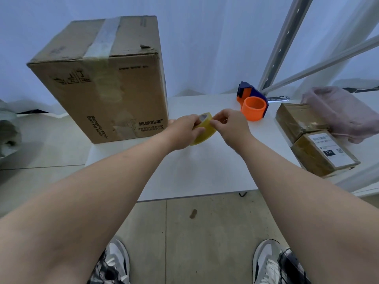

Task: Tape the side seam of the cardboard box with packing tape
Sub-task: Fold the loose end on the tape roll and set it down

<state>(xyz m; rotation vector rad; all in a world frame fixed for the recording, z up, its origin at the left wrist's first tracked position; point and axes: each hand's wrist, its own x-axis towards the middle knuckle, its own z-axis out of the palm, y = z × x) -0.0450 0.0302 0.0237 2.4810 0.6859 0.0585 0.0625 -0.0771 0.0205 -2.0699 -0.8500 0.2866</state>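
A tall cardboard box (106,83) stands upright on the left part of the white table (205,169), with old tape running over its top and down its front face. My left hand (183,132) grips a yellowish roll of packing tape (206,131) just right of the box's lower corner. My right hand (231,125) pinches at the roll's rim with thumb and forefinger. Whether a strip of tape is lifted cannot be told.
An orange and blue tape dispenser (252,102) sits behind my hands. Two small taped parcels (313,138) and a pinkish bag (344,111) lie at the right. A metal shelf frame (287,42) rises behind them. Tiled floor and my shoes show below the table edge.
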